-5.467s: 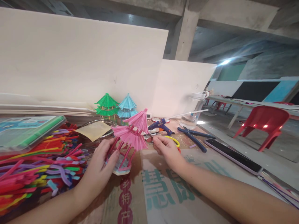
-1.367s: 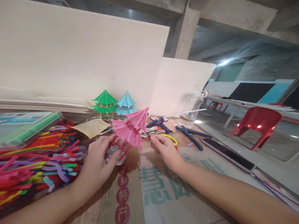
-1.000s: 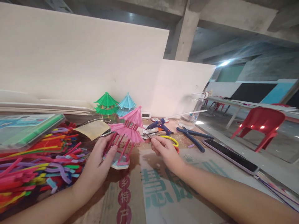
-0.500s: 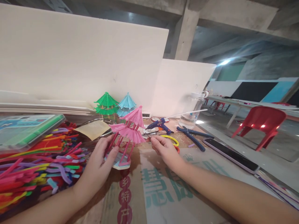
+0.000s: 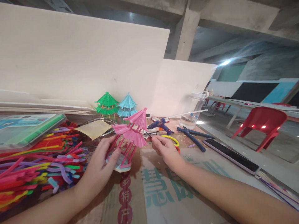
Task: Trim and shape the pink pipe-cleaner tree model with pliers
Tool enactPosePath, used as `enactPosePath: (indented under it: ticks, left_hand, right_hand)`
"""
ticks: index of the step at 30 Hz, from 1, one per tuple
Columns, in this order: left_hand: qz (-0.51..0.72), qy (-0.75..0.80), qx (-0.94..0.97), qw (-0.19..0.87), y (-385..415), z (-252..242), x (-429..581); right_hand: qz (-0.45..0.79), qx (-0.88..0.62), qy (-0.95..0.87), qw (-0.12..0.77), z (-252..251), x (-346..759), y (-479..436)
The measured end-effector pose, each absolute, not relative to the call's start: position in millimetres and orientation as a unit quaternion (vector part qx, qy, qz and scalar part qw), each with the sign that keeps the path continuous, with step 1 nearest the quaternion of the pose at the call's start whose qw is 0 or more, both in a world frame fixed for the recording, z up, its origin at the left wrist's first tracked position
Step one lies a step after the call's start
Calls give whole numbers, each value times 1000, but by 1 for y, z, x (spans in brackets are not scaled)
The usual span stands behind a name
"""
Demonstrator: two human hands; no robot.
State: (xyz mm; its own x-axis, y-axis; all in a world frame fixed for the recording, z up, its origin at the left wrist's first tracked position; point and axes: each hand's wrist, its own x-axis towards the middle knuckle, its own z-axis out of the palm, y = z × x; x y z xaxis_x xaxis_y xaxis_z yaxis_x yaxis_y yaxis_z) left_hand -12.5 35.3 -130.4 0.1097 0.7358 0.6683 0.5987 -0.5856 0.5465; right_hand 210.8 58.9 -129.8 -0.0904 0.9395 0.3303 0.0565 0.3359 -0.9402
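Observation:
A pink two-tiered pavilion model (image 5: 130, 133), made of fuzzy stems, leans to the right above the cardboard. My left hand (image 5: 105, 155) grips it low down, thumb in front, around the posts and the pale base (image 5: 121, 165). Just right of the lower roof, my right hand (image 5: 164, 147) is closed in a pinch on a thin dark pointed tool (image 5: 149, 135), which looks like tweezers. Its tip is close to the roof edge; whether they touch I cannot tell. Behind stand a green pavilion model (image 5: 106, 104) and a light blue one (image 5: 127, 105).
Colourful pipe cleaners (image 5: 53, 165) and a plastic case (image 5: 28, 129) lie at left. Beyond my right hand are a blue glue gun (image 5: 162, 125), yellow-handled scissors (image 5: 175, 140), pliers (image 5: 193, 137), a water bottle (image 5: 191, 115) and a phone (image 5: 231, 155). White boards (image 5: 81, 62) rise behind.
The pink pavilion has tipped further to the right, its peak a little lower and nearer my right hand. My right hand has hardly moved.

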Motion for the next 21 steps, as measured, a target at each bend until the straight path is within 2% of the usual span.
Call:
enactPosePath:
  ticks: [21]
  left_hand:
    - [482,446,752,59,34,-130,-12]
  right_hand:
    - [419,-414,-592,550,-132,213,61]
